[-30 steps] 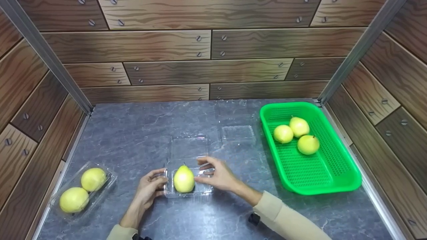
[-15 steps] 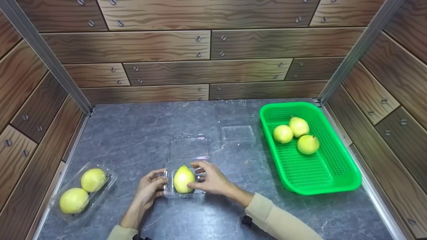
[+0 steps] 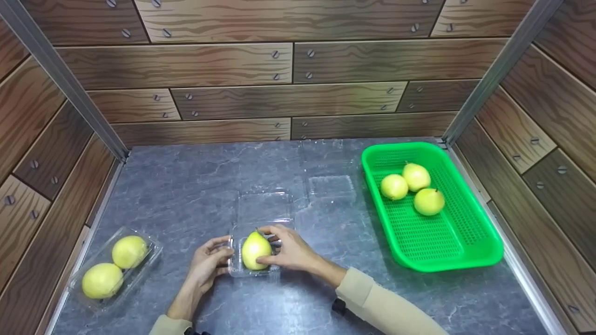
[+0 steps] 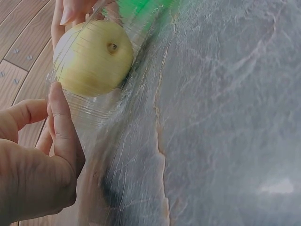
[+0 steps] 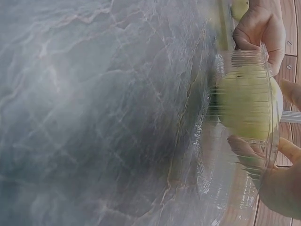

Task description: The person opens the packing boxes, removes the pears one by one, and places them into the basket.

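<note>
While the right hand (image 3: 293,251) curls round the right side of the pear (image 3: 255,250), thumb in front and fingers behind, the left hand (image 3: 205,261) pinches the left wall of the clear container (image 3: 240,273), so the 2 hands sit a little apart with the fruit between them. The pear is inside that container, its stem end toward the open lid (image 3: 265,207), which lies behind it on the gray surface (image 3: 321,298). By its look, the fruit should be firm and fairly heavy, with smooth skin that might slide under light fingertips and bruise if squeezed hard; its broad lower half seems the surest hold. The container looks light, thin and springy, likely to flex or skid, so a gentle pinch at the rim should suit it better than pressure mid-wall. Far left, a clear box (image 3: 155,241) holds 2 pears; to the right, a green basket (image 3: 454,267) holds 3, presumably alike in handling.
</note>
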Tool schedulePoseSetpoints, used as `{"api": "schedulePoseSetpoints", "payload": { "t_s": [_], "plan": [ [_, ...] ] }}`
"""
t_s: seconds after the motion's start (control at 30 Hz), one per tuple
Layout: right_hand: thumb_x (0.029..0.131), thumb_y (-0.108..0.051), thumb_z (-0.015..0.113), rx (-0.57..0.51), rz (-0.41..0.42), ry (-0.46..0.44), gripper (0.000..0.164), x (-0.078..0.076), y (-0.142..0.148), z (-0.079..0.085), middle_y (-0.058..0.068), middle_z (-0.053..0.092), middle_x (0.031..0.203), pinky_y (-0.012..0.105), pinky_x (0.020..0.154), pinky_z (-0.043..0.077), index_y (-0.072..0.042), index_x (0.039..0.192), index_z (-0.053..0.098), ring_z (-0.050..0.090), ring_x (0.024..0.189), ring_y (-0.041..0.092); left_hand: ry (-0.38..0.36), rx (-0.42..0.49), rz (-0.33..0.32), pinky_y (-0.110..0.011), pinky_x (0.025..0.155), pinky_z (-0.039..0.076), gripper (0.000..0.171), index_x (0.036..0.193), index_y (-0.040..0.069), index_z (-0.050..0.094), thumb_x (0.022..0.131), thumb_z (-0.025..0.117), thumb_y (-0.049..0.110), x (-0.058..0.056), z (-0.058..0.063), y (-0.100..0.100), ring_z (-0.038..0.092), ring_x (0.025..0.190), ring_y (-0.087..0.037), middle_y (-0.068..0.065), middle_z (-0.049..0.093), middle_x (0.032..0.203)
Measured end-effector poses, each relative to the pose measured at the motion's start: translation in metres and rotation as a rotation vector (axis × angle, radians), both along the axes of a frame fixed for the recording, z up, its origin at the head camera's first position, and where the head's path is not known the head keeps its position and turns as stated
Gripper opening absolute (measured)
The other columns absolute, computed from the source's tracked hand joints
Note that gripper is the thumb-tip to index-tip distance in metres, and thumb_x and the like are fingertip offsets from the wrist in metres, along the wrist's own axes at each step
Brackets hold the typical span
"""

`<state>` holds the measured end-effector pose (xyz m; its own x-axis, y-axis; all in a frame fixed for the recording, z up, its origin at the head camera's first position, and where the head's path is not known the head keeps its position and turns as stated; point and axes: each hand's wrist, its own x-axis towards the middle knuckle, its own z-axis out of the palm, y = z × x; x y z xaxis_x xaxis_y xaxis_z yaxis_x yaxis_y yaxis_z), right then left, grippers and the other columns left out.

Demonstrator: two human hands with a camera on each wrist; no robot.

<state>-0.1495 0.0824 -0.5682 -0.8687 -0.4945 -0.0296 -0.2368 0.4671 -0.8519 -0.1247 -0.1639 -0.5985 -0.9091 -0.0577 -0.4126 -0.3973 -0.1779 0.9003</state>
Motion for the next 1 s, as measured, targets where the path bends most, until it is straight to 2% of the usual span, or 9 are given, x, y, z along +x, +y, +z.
{"api": "schedulePoseSetpoints", "payload": {
  "t_s": [0.23, 0.67, 1.0],
  "plan": [
    [0.081, -0.036, 0.091, 0.068, 0.013, 0.014, 0.075, -0.001, -0.004, 0.001, 0.01, 0.063, 0.142, 0.033, 0.099, 0.064, -0.017, 0.146, 0.058, 0.07, 0.122, 0.029, -0.009, -0.003, -0.003, -0.024, 0.052, 0.058, 0.05, 0.138, 0.0, 0.061, 0.089, 0.07, -0.004, -0.001, 0.0, 0.0, 0.063, 0.066, -0.012, -0.001, 0.071, 0.092],
    [0.079, -0.035, 0.093, 0.105, 0.034, 0.03, 0.076, -0.003, -0.012, 0.002, 0.008, 0.064, 0.139, 0.034, 0.1, 0.062, -0.019, 0.146, 0.06, 0.068, 0.123, 0.026, 0.003, -0.004, -0.027, -0.024, 0.054, 0.059, 0.05, 0.141, -0.001, 0.058, 0.092, 0.068, -0.003, 0.0, 0.001, -0.001, 0.063, 0.068, -0.011, -0.002, 0.07, 0.093],
    [0.076, -0.039, 0.094, 0.139, 0.059, 0.059, 0.082, -0.003, -0.02, -0.002, 0.005, 0.066, 0.136, 0.028, 0.096, 0.06, -0.024, 0.148, 0.058, 0.066, 0.12, 0.021, 0.003, 0.012, -0.02, -0.026, 0.055, 0.059, 0.052, 0.139, -0.002, 0.059, 0.089, 0.07, -0.004, 0.0, 0.001, -0.001, 0.063, 0.069, -0.012, -0.003, 0.071, 0.094]
  ]
}}
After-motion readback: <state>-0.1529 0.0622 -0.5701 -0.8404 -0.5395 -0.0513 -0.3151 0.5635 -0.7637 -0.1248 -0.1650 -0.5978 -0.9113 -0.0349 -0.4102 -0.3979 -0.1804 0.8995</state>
